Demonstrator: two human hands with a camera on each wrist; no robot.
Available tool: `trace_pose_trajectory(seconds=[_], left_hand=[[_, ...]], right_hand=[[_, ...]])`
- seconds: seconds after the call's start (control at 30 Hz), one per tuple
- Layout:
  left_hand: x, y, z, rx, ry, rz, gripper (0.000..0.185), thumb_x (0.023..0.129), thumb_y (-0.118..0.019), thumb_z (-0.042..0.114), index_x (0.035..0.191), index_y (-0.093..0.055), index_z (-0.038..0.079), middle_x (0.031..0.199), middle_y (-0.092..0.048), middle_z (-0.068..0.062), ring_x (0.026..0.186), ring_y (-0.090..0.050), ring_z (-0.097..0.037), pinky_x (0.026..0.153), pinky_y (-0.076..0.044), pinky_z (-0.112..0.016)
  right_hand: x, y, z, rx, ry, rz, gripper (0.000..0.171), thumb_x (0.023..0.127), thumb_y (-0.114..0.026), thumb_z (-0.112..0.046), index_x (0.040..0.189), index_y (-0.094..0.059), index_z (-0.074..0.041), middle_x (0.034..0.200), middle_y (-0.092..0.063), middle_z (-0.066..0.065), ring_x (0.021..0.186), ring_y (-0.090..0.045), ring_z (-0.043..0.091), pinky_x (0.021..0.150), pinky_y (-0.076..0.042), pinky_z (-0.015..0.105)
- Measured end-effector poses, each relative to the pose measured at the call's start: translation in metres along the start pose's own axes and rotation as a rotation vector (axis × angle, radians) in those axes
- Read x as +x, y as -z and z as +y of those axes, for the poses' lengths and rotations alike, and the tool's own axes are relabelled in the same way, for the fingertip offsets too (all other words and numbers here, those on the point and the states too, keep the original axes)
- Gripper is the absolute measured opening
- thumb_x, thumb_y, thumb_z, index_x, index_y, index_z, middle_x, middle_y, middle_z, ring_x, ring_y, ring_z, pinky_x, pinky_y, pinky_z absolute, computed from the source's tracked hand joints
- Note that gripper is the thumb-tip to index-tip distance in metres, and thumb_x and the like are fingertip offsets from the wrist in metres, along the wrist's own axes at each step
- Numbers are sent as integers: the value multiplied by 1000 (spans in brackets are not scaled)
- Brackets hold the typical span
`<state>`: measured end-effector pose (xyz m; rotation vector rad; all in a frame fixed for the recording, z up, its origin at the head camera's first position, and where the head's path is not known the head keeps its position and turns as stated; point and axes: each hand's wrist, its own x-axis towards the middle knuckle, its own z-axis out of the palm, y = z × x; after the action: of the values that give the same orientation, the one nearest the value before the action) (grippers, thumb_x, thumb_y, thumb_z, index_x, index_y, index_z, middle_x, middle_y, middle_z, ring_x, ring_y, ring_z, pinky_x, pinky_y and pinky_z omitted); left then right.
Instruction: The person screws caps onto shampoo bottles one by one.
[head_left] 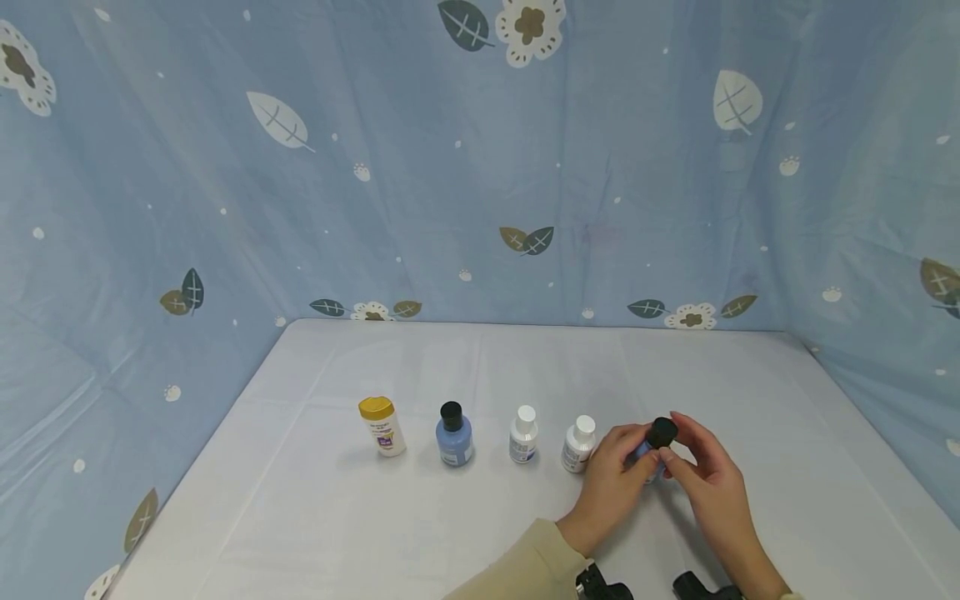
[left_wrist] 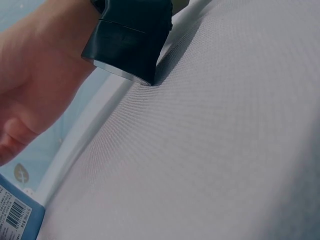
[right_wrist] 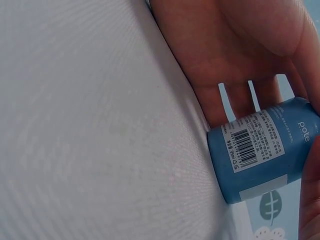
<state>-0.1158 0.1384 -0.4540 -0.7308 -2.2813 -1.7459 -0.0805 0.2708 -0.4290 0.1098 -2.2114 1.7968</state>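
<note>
Sitting on the white table [head_left: 375,533], a blue bottle [head_left: 647,457] is held at its body by the curled left hand [head_left: 615,487], while the right hand [head_left: 705,475] pinches its black cap [head_left: 662,432]. It could tip and spill if the cap comes loose. Four more bottles [head_left: 456,435] stand to its left, the nearest just beside the left hand and easy to bump.

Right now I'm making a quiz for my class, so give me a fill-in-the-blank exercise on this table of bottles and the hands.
1. Both hands, left hand and right hand, hold a small blue bottle with a ____ cap.
2. Left of the hands, ____ more bottles stand in a row on the white table.
3. The leftmost white bottle has a ____ cap.
4. The round blue bottle stands between the yellow-capped one and a white-capped bottle, and its cap is ____.

Missing words: black; four; yellow; black
</note>
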Motion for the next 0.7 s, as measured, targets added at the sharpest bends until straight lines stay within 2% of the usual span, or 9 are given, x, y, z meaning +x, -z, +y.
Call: trace_pose_trajectory(seconds=[0.17, 0.33, 0.47, 0.7], left_hand=[[0, 0, 0, 2, -5, 1, 33, 89, -54, 28, 121, -56, 17, 111, -53, 7, 102, -49, -2, 84, -40, -19], [0, 1, 0, -13, -1, -11, 34, 90, -53, 30, 122, -55, 20, 111, -53, 7, 103, -48, -2, 84, -41, -19], [-1, 1, 0, -14, -3, -14, 34, 90, -52, 30, 122, -55, 21, 111, -53, 8, 103, -48, -2, 84, -40, -19], [0, 1, 0, -33, 7, -17, 35, 89, -53, 32, 122, -55, 21, 111, -52, 8, 102, -48, -2, 84, -41, -20]], right_hand=[[0, 1, 0, 48, 27, -57, 55, 88, -51, 2, 138, -33, -11, 127, -46, 6, 107, -46, 11, 65, -48, 23], [0, 2, -1, 35, 15, -113, 51, 92, -46, -4, 139, -32, -17, 131, -45, 10, 113, -41, 13, 65, -47, 26], [0, 2, -1, -3, -4, -100, 44, 92, -47, -9, 135, -39, -15, 129, -48, 9, 111, -43, 13, 65, -47, 26], [1, 2, 1, 22, 17, -52, 41, 91, -50, -5, 131, -42, -6, 124, -50, 10, 104, -47, 14, 62, -47, 24]])
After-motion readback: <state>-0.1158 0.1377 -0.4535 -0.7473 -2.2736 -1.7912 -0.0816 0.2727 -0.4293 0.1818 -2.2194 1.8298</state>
